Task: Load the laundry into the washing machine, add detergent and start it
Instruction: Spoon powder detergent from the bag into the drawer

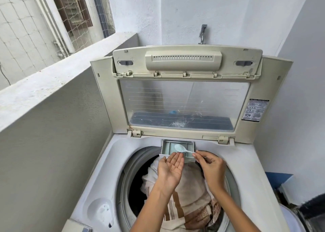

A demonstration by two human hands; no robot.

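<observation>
I see my right hand [209, 165] reaching forward over the drum, its fingertips pinching the handle of a small spoon [182, 149]. The spoon bowl carries pale powder and hangs above the pulled-out detergent drawer [167, 147]. My left hand [169, 168] lies palm up, fingers straight and released, just below the drawer's front edge. The laundry [190, 187] sits inside the washing machine [123, 161].

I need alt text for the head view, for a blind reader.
The right hand holds a spoon of powder over the washing machine's open detergent drawer; the left hand is open, palm up, beside it. Laundry lies in the drum.
</observation>
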